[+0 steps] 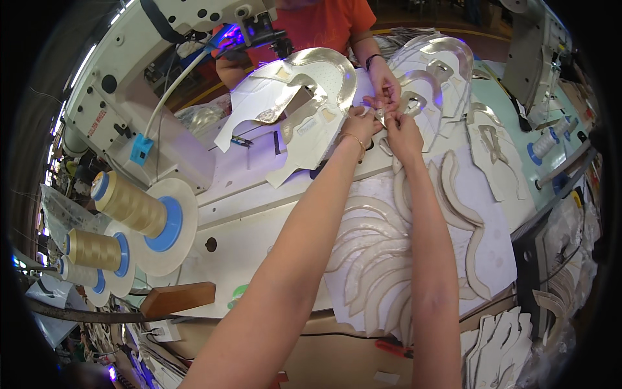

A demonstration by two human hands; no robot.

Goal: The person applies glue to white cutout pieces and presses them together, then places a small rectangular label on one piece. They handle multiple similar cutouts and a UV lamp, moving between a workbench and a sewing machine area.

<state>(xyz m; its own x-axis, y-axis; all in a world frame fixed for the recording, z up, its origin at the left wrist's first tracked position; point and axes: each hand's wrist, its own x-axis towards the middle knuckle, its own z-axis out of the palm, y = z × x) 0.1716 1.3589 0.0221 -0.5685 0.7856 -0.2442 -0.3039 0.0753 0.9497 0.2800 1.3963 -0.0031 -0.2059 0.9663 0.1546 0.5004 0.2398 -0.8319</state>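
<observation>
My left hand (pixel 360 124), a thin bracelet at its wrist, and my right hand (pixel 405 138) meet near the far side of the sewing machine bed. Both have their fingers closed in a pinch around a small shiny bit between them, too small to name. A co-worker's hand (pixel 385 89) reaches in from the far side and comes close to my fingertips. Left of my left hand lies a large white shoe upper panel (pixel 334 68) with a metallic border and cut-outs. Similar uppers (pixel 453 48) are stacked beyond my right hand.
Many curved, pale padded strips (pixel 369 243) fan out on a white sheet under my forearms. Gold thread cones (pixel 133 206) stand at left, beside the sewing machine arm (pixel 103 97). A wooden block (pixel 178 299) sits near the front edge. White cut pieces (pixel 499 347) lie lower right.
</observation>
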